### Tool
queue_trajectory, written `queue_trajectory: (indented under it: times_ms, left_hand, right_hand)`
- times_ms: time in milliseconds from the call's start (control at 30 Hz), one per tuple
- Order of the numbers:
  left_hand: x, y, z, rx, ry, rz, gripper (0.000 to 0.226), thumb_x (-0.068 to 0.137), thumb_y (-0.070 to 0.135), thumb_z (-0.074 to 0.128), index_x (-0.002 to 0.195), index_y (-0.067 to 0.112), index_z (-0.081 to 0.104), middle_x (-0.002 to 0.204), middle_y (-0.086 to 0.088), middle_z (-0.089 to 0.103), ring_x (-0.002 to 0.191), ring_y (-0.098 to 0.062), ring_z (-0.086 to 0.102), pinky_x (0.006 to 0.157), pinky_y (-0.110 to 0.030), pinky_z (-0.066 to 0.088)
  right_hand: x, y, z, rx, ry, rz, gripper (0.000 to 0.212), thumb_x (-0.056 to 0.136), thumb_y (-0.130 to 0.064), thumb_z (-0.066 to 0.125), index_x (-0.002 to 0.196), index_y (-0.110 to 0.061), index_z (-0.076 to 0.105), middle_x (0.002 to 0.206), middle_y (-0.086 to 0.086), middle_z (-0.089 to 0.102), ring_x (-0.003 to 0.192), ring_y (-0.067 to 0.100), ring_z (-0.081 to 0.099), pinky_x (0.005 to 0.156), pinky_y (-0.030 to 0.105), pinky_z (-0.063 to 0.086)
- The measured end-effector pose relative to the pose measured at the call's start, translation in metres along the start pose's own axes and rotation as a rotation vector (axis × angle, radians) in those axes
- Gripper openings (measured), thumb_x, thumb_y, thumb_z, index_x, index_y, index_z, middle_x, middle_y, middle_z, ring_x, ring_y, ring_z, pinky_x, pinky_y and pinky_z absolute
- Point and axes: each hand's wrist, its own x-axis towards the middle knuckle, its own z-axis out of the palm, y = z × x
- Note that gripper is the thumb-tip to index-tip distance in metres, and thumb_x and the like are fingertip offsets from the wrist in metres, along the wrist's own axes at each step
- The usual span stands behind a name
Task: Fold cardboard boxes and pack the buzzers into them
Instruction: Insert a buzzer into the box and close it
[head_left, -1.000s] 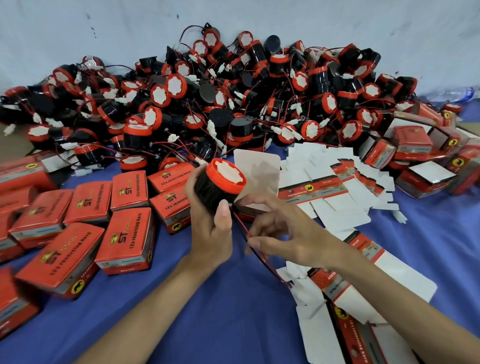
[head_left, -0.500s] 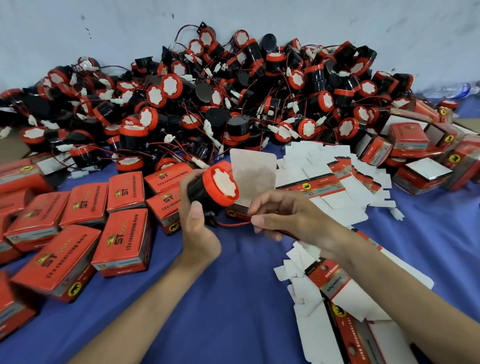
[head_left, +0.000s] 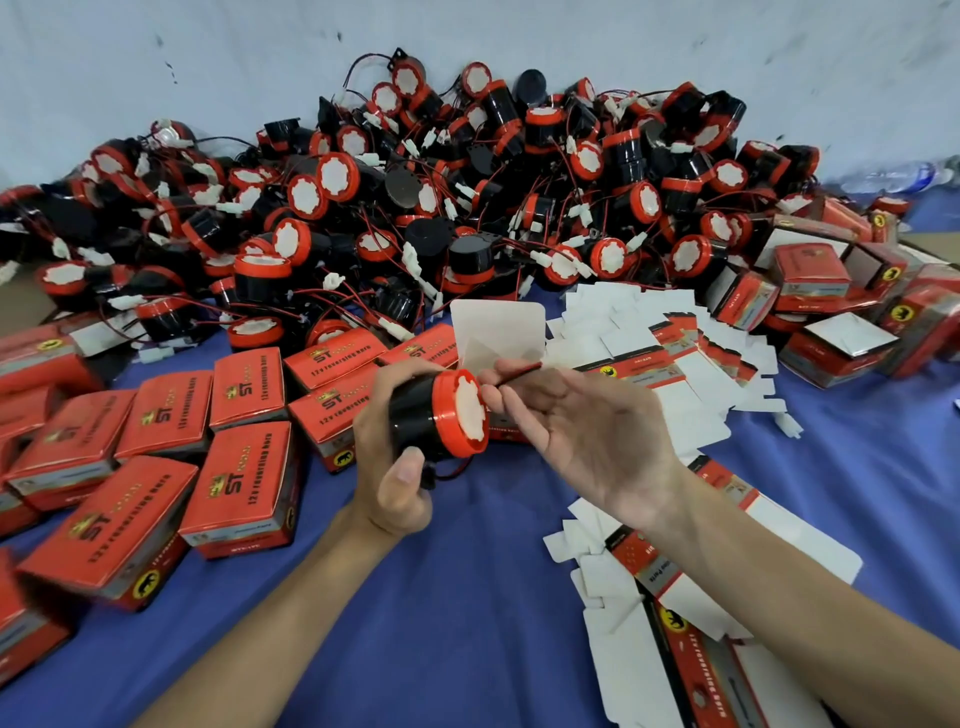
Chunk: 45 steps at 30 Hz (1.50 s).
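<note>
left hand (head_left: 395, 467): still grips the buzzer (head_left: 431, 415)
right hand (head_left: 597, 436): palm's flipped up, pinching the wire (head_left: 519, 371) by its red face
meaning: guess the wire's getting tidied, boxing next

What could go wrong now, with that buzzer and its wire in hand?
The wire, pinched in the right hand, looks thin. A hard tug might strain it where it joins the buzzer that the left hand grips. A loose wire could also catch under the raised flap of the open box just behind when that is closed.
</note>
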Motion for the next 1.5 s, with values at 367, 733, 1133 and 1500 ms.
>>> queue_trajectory:
  times_ms: [367,733,1133,1500]
  left_hand:
    - [0.0,0.009,0.001,0.391,-0.349,0.223,0.06,0.074,0.04,0.046,0.125,0.008,0.047,0.105,-0.001,0.057,0.085,-0.024,0.059,0.073,-0.034,0.049]
    - [-0.004,0.005,0.004,0.326,-0.27,-0.004,0.078,0.093,0.068,0.029,0.136,0.005,0.041,0.123,-0.017,0.059,0.11,-0.031,0.062,0.085,-0.048,0.052]
    - [-0.006,0.002,0.004,0.372,-0.137,-0.067,0.073,0.09,0.075,0.019,0.134,0.02,0.039,0.096,0.006,0.065,0.078,-0.016,0.065,0.063,-0.036,0.051]
    - [0.018,-0.005,0.005,0.974,-0.315,-0.046,0.055,0.083,0.027,0.046,0.13,0.001,0.052,0.135,-0.019,0.048,0.126,-0.035,0.043,0.108,-0.048,0.034]
  right_hand:
    - [0.002,0.019,0.007,-0.792,0.362,-0.383,0.019,0.091,-0.004,0.061,0.088,-0.022,0.067,0.08,-0.003,0.065,0.079,0.012,0.061,0.077,0.027,0.048]
    - [-0.009,0.019,0.006,-1.377,-0.123,-0.531,0.051,0.087,-0.026,0.061,0.136,-0.022,0.047,0.131,0.003,0.051,0.125,0.015,0.048,0.102,0.023,0.04]
    - [0.005,0.008,-0.011,-1.716,-0.199,-0.817,0.058,0.085,-0.023,0.071,0.135,-0.012,0.044,0.127,0.015,0.053,0.111,0.024,0.056,0.098,0.022,0.045]
    - [0.048,-0.054,0.012,-2.041,-0.243,-0.431,0.055,0.087,-0.021,0.07,0.138,-0.021,0.049,0.127,0.008,0.043,0.099,0.01,0.041,0.087,0.023,0.037]
